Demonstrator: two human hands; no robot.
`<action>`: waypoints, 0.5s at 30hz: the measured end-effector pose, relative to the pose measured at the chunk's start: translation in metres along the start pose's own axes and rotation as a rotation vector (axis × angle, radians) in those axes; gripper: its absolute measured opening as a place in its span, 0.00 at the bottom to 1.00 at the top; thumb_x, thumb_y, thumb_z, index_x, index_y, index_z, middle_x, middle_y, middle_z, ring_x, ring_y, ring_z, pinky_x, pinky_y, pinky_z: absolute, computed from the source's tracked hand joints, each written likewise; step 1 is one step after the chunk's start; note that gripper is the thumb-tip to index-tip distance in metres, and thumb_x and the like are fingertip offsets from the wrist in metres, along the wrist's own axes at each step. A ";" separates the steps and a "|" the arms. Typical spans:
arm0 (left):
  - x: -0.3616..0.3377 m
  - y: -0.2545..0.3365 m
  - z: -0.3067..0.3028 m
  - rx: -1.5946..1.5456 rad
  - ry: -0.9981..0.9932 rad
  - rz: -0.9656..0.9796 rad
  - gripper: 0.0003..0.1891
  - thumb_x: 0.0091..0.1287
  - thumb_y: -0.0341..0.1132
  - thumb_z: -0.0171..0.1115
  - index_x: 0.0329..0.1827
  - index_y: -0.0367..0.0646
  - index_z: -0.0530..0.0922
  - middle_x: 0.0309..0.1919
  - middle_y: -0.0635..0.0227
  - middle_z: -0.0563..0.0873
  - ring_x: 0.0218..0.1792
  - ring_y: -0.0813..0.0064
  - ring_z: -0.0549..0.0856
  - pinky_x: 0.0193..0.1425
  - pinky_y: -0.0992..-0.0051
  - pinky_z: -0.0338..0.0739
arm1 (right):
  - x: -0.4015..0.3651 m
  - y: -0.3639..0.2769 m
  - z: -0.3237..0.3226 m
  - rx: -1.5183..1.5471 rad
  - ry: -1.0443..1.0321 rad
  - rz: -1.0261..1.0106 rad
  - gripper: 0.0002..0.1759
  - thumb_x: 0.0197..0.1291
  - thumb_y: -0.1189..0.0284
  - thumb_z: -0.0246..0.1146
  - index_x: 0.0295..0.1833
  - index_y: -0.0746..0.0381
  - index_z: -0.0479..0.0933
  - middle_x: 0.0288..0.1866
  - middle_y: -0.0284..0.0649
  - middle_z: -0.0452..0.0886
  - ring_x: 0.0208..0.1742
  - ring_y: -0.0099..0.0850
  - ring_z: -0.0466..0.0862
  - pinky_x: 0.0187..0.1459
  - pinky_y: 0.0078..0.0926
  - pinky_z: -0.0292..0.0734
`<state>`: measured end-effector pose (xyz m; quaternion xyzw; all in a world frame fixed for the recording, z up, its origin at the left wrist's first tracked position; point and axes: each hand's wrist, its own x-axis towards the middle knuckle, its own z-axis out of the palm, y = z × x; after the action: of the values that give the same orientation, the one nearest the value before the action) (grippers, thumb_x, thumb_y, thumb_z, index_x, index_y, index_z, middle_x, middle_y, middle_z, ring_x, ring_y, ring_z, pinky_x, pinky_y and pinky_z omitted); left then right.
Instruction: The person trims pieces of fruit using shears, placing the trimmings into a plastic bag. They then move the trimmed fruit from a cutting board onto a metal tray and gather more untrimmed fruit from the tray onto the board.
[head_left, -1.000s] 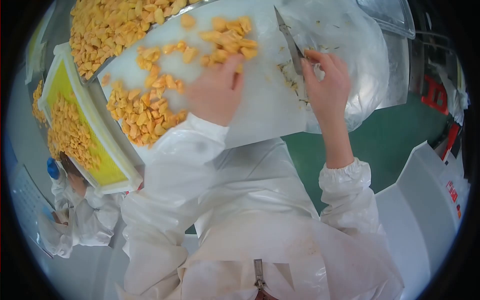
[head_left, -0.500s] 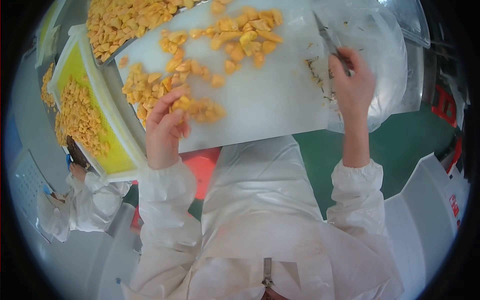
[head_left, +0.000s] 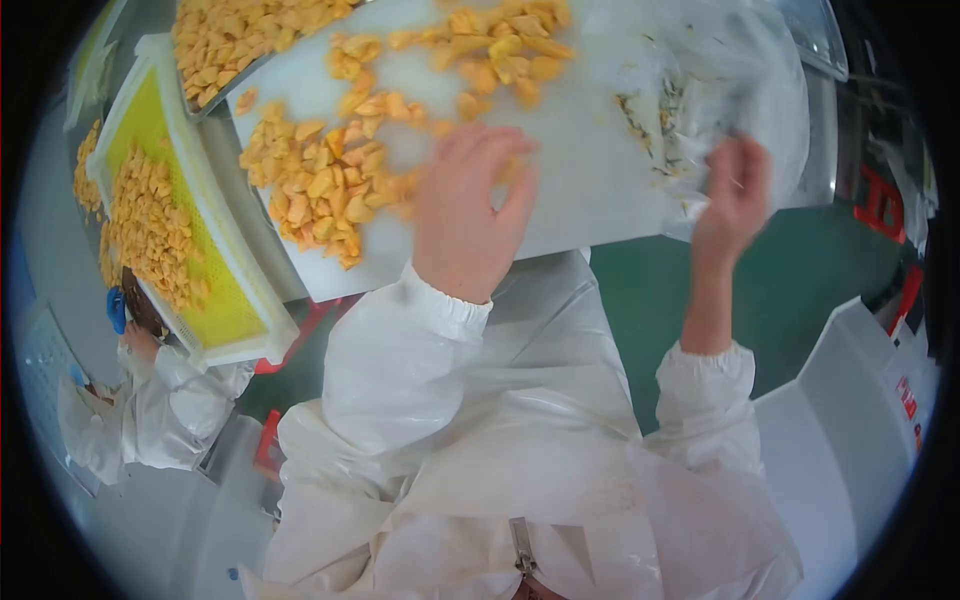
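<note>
My left hand (head_left: 468, 212) reaches over the white board (head_left: 560, 190), palm down, fingers stretched and thumb apart. Yellow-orange fruit pieces (head_left: 325, 180) are heaped to its left, and a few show at its fingertips. More pieces (head_left: 505, 45) lie farther back on the board. My right hand (head_left: 735, 190) is closed at the board's right side, over a clear plastic sheet (head_left: 780, 120). A slim grey metal tool (head_left: 741, 103) sticks out of it, badly blurred. Dark scraps (head_left: 668, 120) lie on the plastic beside that hand.
A metal tray of fruit pieces (head_left: 245, 40) stands at the back left. Beside it is a white-framed yellow mesh tray (head_left: 225, 265) with more pieces. A co-worker's hand (head_left: 140, 342) and white sleeve (head_left: 195, 405) show at the far left. Green floor (head_left: 660, 310) lies below the board.
My left hand has moved right from the near-left pile, its fingers now stretched out. My right hand has shifted slightly right and down with the metal tool.
</note>
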<state>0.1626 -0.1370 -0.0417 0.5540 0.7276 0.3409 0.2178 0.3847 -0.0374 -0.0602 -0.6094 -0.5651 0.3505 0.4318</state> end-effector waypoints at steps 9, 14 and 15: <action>0.052 0.078 0.066 -1.183 -0.374 -0.778 0.17 0.62 0.39 0.68 0.43 0.30 0.84 0.26 0.74 0.80 0.24 0.84 0.76 0.31 0.81 0.72 | -0.018 -0.040 -0.026 0.171 -0.379 0.368 0.07 0.64 0.74 0.64 0.44 0.66 0.79 0.28 0.28 0.79 0.25 0.13 0.74 0.26 0.11 0.64; 0.071 0.063 0.087 -0.750 -0.082 -0.365 0.18 0.64 0.35 0.62 0.57 0.42 0.80 0.28 0.71 0.85 0.24 0.76 0.81 0.31 0.74 0.76 | 0.012 -0.014 -0.073 0.269 -0.394 0.480 0.08 0.66 0.70 0.62 0.46 0.62 0.77 0.26 0.27 0.79 0.23 0.12 0.71 0.23 0.09 0.58; 0.068 0.065 0.088 -0.521 -0.009 -0.229 0.19 0.65 0.34 0.61 0.60 0.45 0.79 0.29 0.71 0.86 0.24 0.74 0.82 0.32 0.72 0.77 | 0.016 -0.011 -0.074 0.367 -0.357 0.527 0.10 0.67 0.69 0.62 0.50 0.61 0.76 0.26 0.28 0.79 0.23 0.12 0.72 0.23 0.09 0.59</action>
<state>0.2471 -0.0396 -0.0492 0.3952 0.6721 0.4871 0.3934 0.4506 -0.0315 -0.0210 -0.5758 -0.3828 0.6460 0.3234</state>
